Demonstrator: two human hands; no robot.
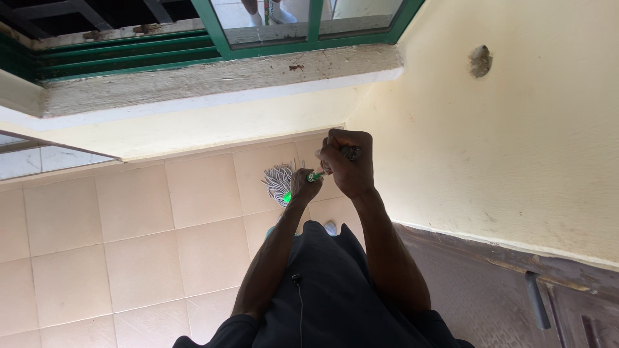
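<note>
Both arms are extended forward and downward from the torso, forearms converging. The right hand [348, 164] is held higher, fingers curled into a tight fist, knuckles upward. The left hand [303, 185] is set just below and beside it, likewise clenched. Wrists are kept nearly straight.

Bright daylight, even and soft, coming through the window [284, 26] at top. Yellow wall [516, 148] and pale floor tiles [97, 245] well lit, no hard shadows; faint shade under the sill [213, 80]. Upper left corner dark. Arms and dark shirt [329, 290] underexposed against the light surroundings. Green mop handle [314, 175] glows, oversaturated. Focus fair throughout; mop head [278, 180] slightly soft. Wide-angle lens bends straight lines near the edges.
</note>
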